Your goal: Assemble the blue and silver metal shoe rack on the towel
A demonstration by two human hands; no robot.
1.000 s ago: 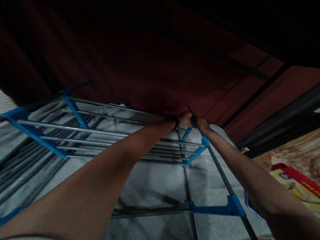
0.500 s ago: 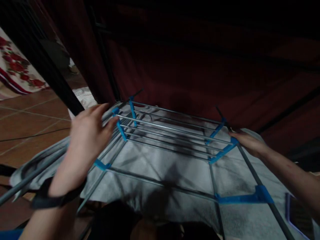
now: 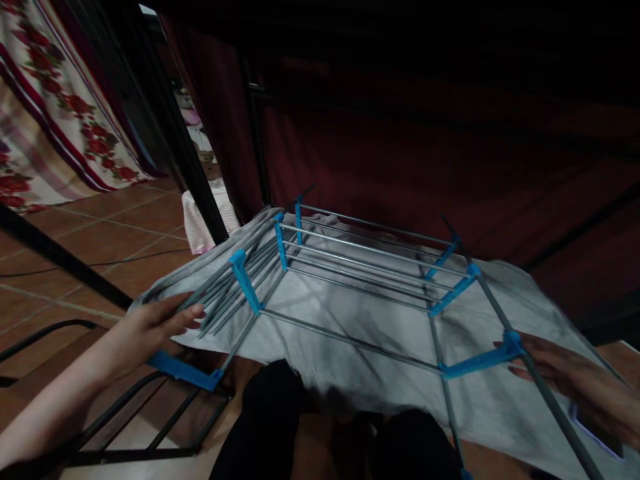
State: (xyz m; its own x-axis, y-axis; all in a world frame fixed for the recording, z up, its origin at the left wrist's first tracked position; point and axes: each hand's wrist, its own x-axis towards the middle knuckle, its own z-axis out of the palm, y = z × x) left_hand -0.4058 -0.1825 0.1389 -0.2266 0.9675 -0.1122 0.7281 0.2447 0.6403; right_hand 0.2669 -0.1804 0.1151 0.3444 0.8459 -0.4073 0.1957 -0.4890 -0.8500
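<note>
A rack of grey metal tubes with blue plastic brackets stands over a pale grey cloth. At its near left side my left hand lies over the side tube, thumb on one side and fingers on the other, loosely closed round it. On the opposite side my right hand is partly behind the right side tube. Its fingers are stretched and apart, reaching under the tube beside the blue right bracket. Several thin loose-looking rods lie along the left side.
A grey cloth covers the surface beneath the rack. Dark red curtain hangs behind. A black metal frame is at lower left, and a phone-like object lies at lower right. Floor tiles show at left.
Both my hands have moved nearer along the rack's side tubes, away from the far brackets. The view has shifted left, showing more floor and the near left bracket.
</note>
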